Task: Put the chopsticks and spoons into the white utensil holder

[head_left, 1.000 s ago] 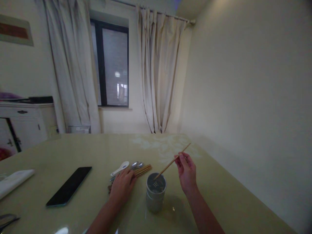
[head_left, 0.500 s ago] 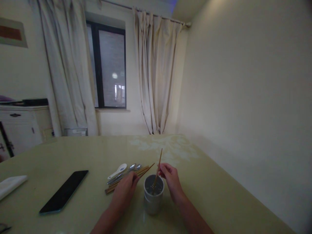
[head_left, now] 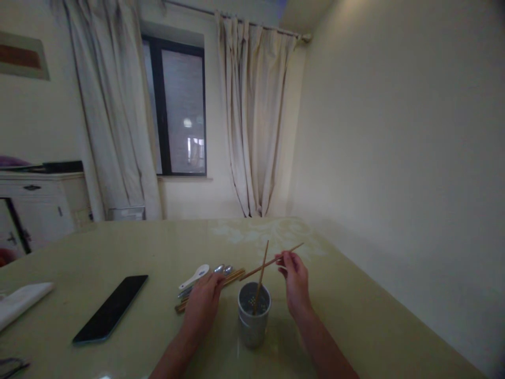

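Note:
A wooden chopstick (head_left: 292,249) is pinched in my right hand (head_left: 295,281), slanting with its lower left end above the far rim of a grey cylindrical holder (head_left: 253,329). Another chopstick (head_left: 262,271) stands tilted inside the holder and crosses it in view. Holes show in the holder's bottom. My left hand (head_left: 203,302) lies over a bundle of chopsticks (head_left: 234,277) left of the holder, fingers closed at them and hiding their middle. Just beyond that hand are a white spoon (head_left: 194,277) and metal spoons (head_left: 219,269), partly covered.
A black phone (head_left: 112,310) lies on the table (head_left: 347,316) to the left. Farther left is a white object (head_left: 23,300), cut off by the frame, with a thin dark item (head_left: 13,363) near the front corner. A wall (head_left: 394,184) borders the table's right side.
My right hand has let go of the chopstick in the holder and moved up and right, now holding another chopstick. The raised chopstick has left my left hand, which stays at the bundle.

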A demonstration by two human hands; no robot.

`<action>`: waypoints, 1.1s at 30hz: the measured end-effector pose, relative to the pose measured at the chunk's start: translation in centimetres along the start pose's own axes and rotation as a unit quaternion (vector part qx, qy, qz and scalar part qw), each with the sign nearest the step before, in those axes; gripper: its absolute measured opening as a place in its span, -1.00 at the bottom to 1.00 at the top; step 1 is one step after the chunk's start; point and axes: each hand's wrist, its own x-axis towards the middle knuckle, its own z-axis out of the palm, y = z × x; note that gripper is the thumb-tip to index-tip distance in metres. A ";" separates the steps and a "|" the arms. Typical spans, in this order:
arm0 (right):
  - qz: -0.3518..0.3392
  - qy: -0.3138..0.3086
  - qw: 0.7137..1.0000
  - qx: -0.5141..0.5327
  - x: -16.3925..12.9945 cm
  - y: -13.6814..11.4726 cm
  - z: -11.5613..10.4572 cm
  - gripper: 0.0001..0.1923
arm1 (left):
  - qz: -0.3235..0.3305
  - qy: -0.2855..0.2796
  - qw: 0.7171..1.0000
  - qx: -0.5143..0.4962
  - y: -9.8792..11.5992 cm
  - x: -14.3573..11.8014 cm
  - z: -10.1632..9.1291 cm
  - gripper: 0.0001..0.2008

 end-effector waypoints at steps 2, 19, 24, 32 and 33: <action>-0.078 0.093 0.992 0.038 1.5 -1.3 -1.4 -0.47 | -0.027 -0.029 0.994 0.102 -0.7 0.1 -0.7 -0.72; -0.058 -0.091 0.994 -0.015 -2.6 -2.8 1.4 -0.48 | -0.044 -0.084 0.991 0.092 -1.5 -0.3 -1.0 -0.84; 0.024 -0.076 0.996 -0.027 -2.3 -0.1 1.2 -0.37 | -0.004 -0.013 1.000 -0.022 -0.9 -0.3 0.1 -0.77; 0.113 -0.265 0.955 -0.066 -3.1 3.2 2.6 -0.50 | 0.075 -0.015 0.982 -0.174 1.2 -1.0 1.6 -0.76; 0.112 -0.271 0.954 -0.058 -3.2 3.2 2.7 -0.49 | 0.082 -0.018 0.980 -0.178 1.2 -0.9 1.7 -0.74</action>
